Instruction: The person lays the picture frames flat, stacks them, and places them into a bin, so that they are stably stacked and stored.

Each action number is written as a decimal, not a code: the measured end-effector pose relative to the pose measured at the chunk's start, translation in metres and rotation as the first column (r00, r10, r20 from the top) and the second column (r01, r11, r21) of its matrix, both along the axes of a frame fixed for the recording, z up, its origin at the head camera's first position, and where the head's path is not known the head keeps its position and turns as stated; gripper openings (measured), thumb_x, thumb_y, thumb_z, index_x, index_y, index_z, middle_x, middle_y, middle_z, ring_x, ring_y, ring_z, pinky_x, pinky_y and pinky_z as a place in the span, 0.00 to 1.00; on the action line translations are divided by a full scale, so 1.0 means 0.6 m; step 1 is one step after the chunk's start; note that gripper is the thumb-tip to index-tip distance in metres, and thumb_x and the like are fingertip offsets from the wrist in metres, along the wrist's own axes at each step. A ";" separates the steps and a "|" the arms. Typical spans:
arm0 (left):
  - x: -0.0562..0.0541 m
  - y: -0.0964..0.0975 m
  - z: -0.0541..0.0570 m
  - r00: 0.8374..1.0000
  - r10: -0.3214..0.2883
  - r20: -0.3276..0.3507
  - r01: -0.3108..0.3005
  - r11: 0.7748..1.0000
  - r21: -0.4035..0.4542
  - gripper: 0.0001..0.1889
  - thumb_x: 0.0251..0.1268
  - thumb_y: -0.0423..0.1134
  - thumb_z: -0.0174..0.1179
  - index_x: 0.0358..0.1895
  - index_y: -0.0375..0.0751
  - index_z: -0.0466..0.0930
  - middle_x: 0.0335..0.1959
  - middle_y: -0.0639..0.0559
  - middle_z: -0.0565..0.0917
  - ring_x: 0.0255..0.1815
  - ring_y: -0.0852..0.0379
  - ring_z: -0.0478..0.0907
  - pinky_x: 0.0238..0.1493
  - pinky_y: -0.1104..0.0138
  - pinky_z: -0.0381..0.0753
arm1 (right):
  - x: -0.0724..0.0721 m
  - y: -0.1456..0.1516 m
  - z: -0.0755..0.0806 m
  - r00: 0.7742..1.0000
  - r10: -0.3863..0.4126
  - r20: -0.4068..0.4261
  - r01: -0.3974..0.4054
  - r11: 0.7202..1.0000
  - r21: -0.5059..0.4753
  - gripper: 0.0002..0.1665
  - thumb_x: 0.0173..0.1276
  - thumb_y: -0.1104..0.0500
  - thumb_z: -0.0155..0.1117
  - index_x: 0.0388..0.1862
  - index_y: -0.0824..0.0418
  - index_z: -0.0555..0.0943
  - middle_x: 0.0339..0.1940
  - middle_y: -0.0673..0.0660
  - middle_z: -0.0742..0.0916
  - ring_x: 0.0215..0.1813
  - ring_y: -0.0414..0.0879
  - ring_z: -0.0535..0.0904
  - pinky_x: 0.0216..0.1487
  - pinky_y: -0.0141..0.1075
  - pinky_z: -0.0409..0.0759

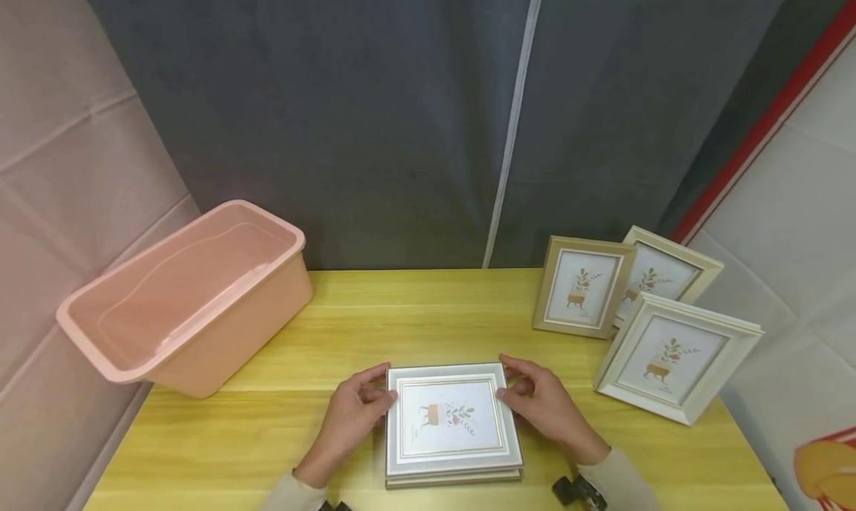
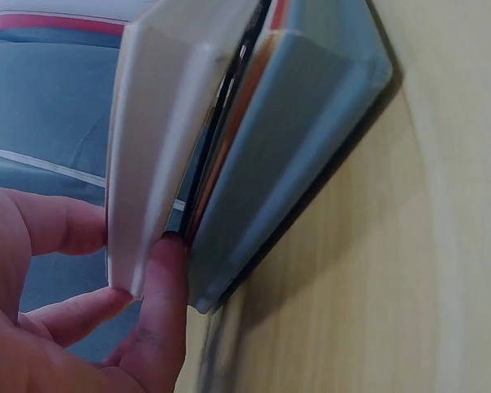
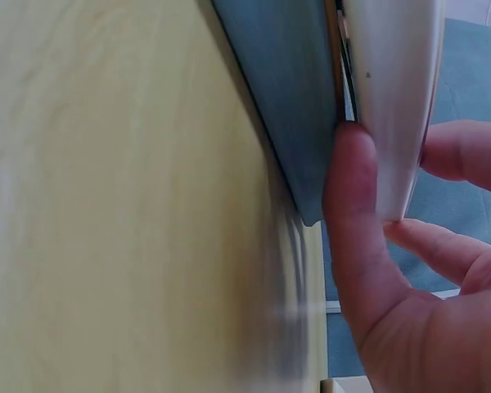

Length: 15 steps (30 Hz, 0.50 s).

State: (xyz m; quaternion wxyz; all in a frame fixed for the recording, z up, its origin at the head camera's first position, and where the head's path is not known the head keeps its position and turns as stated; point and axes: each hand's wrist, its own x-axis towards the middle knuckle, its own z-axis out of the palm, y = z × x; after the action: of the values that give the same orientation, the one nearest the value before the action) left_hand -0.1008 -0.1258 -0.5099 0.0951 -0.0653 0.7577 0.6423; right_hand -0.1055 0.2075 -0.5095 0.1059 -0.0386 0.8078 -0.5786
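Observation:
Two picture frames lie stacked at the near middle of the table. A silver-white picture frame [image 1: 455, 422] is uppermost, its plant picture turned sideways. Under it shows the near edge of a lower picture frame [image 1: 455, 483]. My left hand [image 1: 353, 414] pinches the upper frame at its left side, and my right hand [image 1: 550, 408] pinches it at the right. In the left wrist view, a digit sits in the gap between the upper frame [image 2: 151, 147] and the lower one [image 2: 307, 131]. The right wrist view likewise has a digit at the gap beside the upper frame [image 3: 393, 106].
A pink plastic tub [image 1: 250, 321] stands at the left of the wooden table [image 1: 414, 307]. At the right stand a tan picture frame [image 1: 542, 303], a cream one [image 1: 705, 269] behind it and another cream one [image 1: 725, 362] in front. A dark curtain [image 1: 348, 125] hangs behind.

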 end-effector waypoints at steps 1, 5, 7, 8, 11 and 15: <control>0.000 0.000 0.000 1.000 -0.001 -0.002 0.001 1.000 -0.002 0.29 0.66 0.31 0.71 0.71 0.40 0.79 0.63 0.38 0.84 0.47 0.51 0.87 0.35 0.62 0.91 | 0.000 0.000 -0.001 1.000 0.004 0.001 -0.004 1.000 0.001 0.39 0.71 0.63 0.72 0.77 0.71 0.70 0.59 0.70 0.81 0.38 0.43 0.84 0.29 0.38 0.88; 0.000 -0.002 -0.003 0.999 -0.024 -0.022 0.023 0.999 -0.043 0.29 0.66 0.32 0.71 0.70 0.39 0.79 0.63 0.39 0.84 0.46 0.53 0.87 0.38 0.66 0.90 | -0.002 0.000 -0.004 1.000 0.016 0.008 -0.016 1.000 0.003 0.39 0.72 0.62 0.72 0.77 0.71 0.69 0.60 0.70 0.81 0.39 0.43 0.84 0.28 0.38 0.88; 0.000 -0.003 -0.005 0.999 -0.039 -0.032 0.036 0.996 -0.076 0.28 0.66 0.33 0.71 0.70 0.39 0.79 0.62 0.40 0.84 0.46 0.53 0.86 0.40 0.68 0.89 | -0.003 0.002 -0.004 1.000 0.026 0.012 -0.026 1.000 0.003 0.39 0.72 0.62 0.72 0.77 0.71 0.70 0.61 0.70 0.81 0.39 0.44 0.84 0.29 0.38 0.88; -0.001 -0.003 -0.006 0.998 -0.046 -0.033 0.043 0.995 -0.088 0.28 0.66 0.34 0.71 0.70 0.39 0.79 0.62 0.41 0.84 0.46 0.54 0.86 0.40 0.68 0.88 | -0.003 0.003 -0.003 0.999 0.032 0.015 -0.032 0.999 0.000 0.39 0.72 0.62 0.72 0.77 0.71 0.69 0.61 0.70 0.81 0.39 0.44 0.84 0.29 0.38 0.88; -0.004 -0.005 -0.007 0.997 -0.068 -0.022 0.066 0.993 -0.096 0.28 0.65 0.34 0.71 0.69 0.40 0.79 0.61 0.42 0.84 0.46 0.54 0.85 0.40 0.68 0.88 | -0.003 0.006 0.000 0.998 0.054 0.031 -0.053 0.999 -0.007 0.38 0.72 0.62 0.72 0.76 0.72 0.70 0.60 0.71 0.82 0.39 0.46 0.85 0.29 0.39 0.89; -0.006 -0.007 -0.008 0.996 -0.085 -0.010 0.084 0.993 -0.088 0.27 0.65 0.34 0.71 0.68 0.40 0.79 0.60 0.42 0.84 0.45 0.53 0.84 0.39 0.66 0.89 | -0.004 0.009 0.003 0.995 0.086 0.050 -0.085 0.996 -0.020 0.37 0.73 0.62 0.71 0.76 0.73 0.69 0.60 0.71 0.83 0.39 0.48 0.86 0.30 0.41 0.90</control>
State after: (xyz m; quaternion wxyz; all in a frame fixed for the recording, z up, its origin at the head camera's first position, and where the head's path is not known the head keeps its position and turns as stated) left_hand -0.1046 -0.1298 -0.5146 0.1138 -0.0328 0.7879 0.6043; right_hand -0.1076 0.2129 -0.5076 0.1509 -0.0591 0.7972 -0.5816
